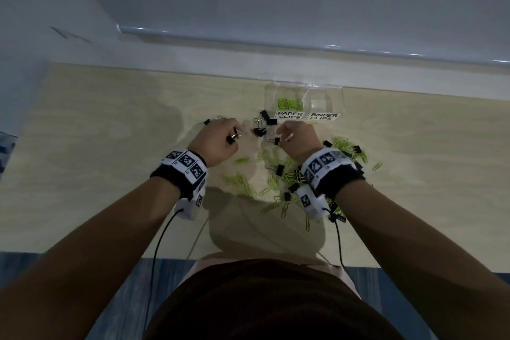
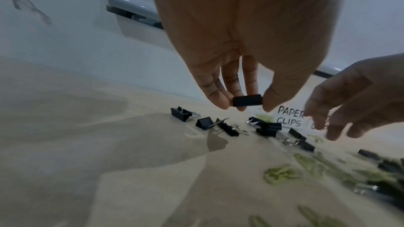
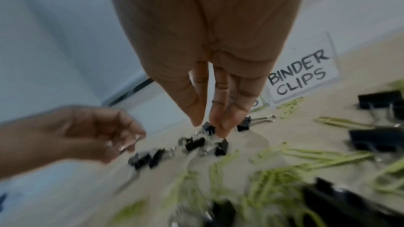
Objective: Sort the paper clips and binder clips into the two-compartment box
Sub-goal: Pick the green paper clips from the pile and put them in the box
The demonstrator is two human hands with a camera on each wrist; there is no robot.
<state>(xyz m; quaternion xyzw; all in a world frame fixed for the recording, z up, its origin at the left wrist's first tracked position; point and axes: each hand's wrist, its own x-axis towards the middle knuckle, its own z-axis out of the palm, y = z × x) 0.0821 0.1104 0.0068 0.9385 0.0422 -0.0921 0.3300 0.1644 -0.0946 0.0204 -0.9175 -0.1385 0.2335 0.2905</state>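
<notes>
A clear two-compartment box (image 1: pixel 303 88) stands at the table's back. Its label PAPER CLIPS (image 1: pixel 289 115) fronts green paper clips (image 1: pixel 289 103); the compartment behind the label BINDER CLIPS (image 1: pixel 324 116) looks empty. My left hand (image 1: pixel 231 136) pinches a black binder clip (image 2: pixel 247 100) between thumb and fingertips, above the table. My right hand (image 1: pixel 280 139) pinches another small black binder clip (image 3: pixel 208 128) low over a cluster of loose binder clips (image 1: pixel 263 125). Green paper clips (image 1: pixel 278 171) mixed with black binder clips lie scattered under and beside my right wrist.
The wooden table (image 1: pixel 110 119) ends at a pale wall ledge (image 1: pixel 276 44) just behind the box. One stray binder clip (image 1: pixel 207 121) lies left of my left hand. Cables (image 1: pixel 160 243) hang from both wrists over the table's near edge.
</notes>
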